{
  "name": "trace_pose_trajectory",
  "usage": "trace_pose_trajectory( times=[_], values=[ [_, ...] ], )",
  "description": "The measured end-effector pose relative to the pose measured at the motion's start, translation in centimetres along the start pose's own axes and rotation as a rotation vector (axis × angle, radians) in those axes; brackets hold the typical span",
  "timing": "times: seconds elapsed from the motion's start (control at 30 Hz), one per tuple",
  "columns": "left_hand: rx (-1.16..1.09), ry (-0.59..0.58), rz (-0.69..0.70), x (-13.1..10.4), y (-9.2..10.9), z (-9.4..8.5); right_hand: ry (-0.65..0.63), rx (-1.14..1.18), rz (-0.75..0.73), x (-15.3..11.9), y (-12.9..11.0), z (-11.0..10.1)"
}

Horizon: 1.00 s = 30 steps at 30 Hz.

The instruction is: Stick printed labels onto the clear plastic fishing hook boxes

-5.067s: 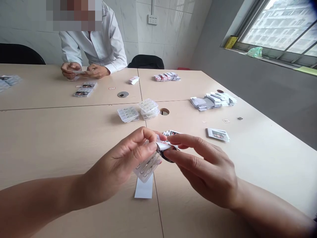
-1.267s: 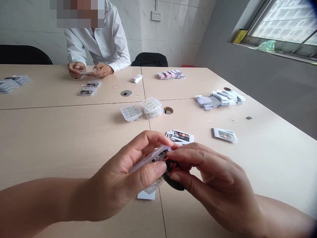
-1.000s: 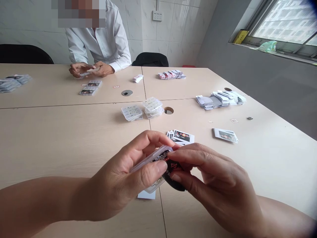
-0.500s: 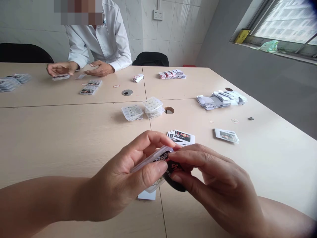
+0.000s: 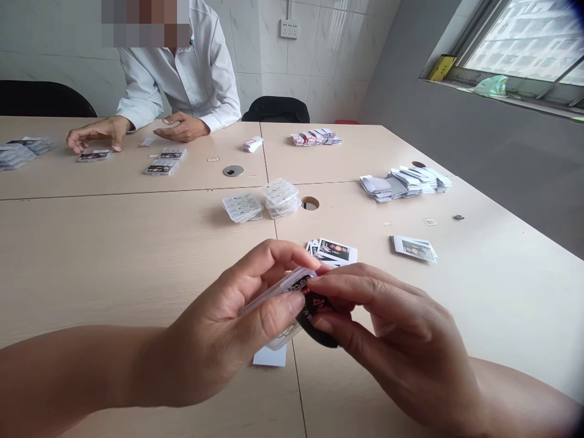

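Note:
My left hand (image 5: 246, 316) is closed around a clear plastic box (image 5: 283, 339), which is tilted above the table; its contents are mostly hidden. Between the thumb and fingers of my right hand (image 5: 392, 328) is a black sticker (image 5: 322, 319) with red and white print. One end of the sticker lies against the box, with my left thumb pressing there, while its free end curls downward. A pale blue slip of paper (image 5: 270, 356) lies on the table below the box. Just beyond my hands is a fanned pile of black printed stickers (image 5: 336, 250).
Clear boxes (image 5: 243, 208) stand stacked mid-table beside a round cable hole (image 5: 311, 204). Printed cards (image 5: 414, 248) and a long row of folded papers (image 5: 406, 184) lie to the right. Opposite, a person in a white shirt (image 5: 180, 85) handles a labelled box (image 5: 95, 155).
The person opposite has moved a hand left, and the labelled box there now lies on the table. My hands keep almost the same grip on the box and sticker.

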<state>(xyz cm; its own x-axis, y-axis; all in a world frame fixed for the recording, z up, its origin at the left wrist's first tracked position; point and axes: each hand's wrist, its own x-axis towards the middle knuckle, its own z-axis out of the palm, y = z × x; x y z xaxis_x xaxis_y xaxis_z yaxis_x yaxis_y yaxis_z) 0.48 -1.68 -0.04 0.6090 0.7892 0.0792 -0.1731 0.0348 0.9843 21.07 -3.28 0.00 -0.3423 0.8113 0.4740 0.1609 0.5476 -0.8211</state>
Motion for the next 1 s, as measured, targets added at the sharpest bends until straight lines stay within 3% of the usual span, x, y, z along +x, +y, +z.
trace_pose_trajectory(
  times=[0.2,0.43,0.73,1.0],
  values=[
    [0.011,0.04,0.036,-0.02,0.21,0.27,0.002,0.007,0.024,0.09,-0.15,0.18],
    [-0.018,0.029,-0.058,-0.2,0.19,0.27,0.022,0.007,-0.007,0.25,-0.23,0.2],
    [-0.103,-0.018,-0.012,0.07,0.35,0.43,0.047,0.01,0.0,0.33,-0.44,0.21],
    [-0.12,0.013,-0.014,0.12,0.17,0.46,0.064,0.026,0.036,0.28,-0.35,0.26]
  ],
)
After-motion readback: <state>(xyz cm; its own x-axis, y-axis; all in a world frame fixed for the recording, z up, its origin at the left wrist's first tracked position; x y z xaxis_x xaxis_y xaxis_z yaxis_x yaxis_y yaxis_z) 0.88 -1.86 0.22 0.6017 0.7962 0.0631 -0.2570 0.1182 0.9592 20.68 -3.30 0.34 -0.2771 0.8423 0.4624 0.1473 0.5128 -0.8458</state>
